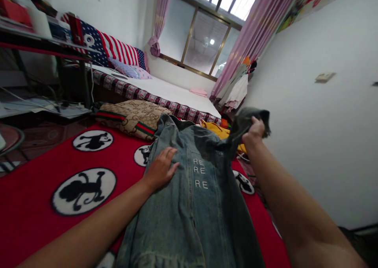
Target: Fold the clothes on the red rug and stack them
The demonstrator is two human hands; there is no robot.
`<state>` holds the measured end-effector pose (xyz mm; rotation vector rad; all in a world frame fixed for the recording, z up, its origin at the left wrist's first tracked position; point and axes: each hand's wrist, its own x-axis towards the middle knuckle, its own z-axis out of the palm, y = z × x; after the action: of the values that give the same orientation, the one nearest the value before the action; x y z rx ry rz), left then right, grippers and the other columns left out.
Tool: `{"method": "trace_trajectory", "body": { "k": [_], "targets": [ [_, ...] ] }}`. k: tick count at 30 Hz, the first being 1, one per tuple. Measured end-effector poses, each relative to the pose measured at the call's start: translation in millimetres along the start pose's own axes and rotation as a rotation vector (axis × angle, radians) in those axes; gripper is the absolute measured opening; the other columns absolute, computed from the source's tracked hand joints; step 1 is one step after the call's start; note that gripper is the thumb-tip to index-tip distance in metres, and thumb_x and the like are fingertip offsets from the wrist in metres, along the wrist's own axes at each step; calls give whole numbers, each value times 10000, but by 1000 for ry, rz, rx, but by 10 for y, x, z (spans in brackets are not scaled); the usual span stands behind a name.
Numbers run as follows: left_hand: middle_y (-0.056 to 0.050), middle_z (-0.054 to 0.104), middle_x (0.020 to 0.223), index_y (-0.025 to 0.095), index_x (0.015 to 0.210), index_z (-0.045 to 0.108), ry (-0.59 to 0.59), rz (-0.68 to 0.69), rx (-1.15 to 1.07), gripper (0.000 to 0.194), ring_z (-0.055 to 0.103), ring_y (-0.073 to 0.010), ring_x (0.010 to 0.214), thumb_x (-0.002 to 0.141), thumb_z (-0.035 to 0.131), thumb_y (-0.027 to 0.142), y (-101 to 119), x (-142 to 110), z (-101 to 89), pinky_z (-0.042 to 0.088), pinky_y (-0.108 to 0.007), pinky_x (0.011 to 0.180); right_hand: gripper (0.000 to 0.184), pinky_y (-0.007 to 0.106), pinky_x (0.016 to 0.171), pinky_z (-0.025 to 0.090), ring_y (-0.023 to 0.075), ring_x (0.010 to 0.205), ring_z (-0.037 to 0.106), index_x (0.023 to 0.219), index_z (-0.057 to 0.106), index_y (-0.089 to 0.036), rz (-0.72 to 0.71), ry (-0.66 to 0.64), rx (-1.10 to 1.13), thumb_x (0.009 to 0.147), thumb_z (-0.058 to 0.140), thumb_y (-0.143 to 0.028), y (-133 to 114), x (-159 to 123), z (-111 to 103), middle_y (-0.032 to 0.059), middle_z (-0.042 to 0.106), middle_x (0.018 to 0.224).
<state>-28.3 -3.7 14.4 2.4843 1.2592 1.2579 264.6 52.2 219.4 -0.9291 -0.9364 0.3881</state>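
Note:
A faded denim jacket with white "RE" lettering lies spread on a red blanket, its collar pointing away from me. My left hand rests flat on the left front of the jacket, fingers apart. At the right, my right hand is closed around the end of a sleeve and holds it up off the blanket. That sleeve is bent and slightly blurred. The other sleeve lies along the jacket's left side.
Beyond the collar lie a brown patterned pillow and yellow clothing. A bed stands under the window. To the left is a cluttered desk; a white wall rises on the right, with clothes hanging near the curtain.

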Motion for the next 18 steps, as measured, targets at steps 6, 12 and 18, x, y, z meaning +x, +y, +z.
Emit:
{"method": "trace_trajectory", "body": {
  "k": [6,12,18],
  "targets": [
    [-47,234,1597,284,1436,403,82,227,106,613,226,-282,1461,853,498,120,105,-94,-197,244,-488,1185,373,339,922,499,163,991,631,1113,650,-197,124,-992,-314,806,678,-407,-448,-947,317,30,693,1087],
    [-42,114,1629,270,1479,362,-41,202,146,744,122,-301,1486,778,529,88,108,-47,-149,241,-504,1178,416,420,1006,438,252,1149,591,1202,633,-206,48,-992,-939,821,641,-372,-459,-1762,-708,96,643,1246],
    [-106,223,1586,211,1452,400,-46,109,131,713,244,-317,1438,762,510,70,16,-28,-62,284,-494,1162,741,445,1003,426,335,1263,524,1423,426,-191,294,-930,-1438,767,671,-434,-413,-2357,-1691,151,506,1429]
  ]
}}
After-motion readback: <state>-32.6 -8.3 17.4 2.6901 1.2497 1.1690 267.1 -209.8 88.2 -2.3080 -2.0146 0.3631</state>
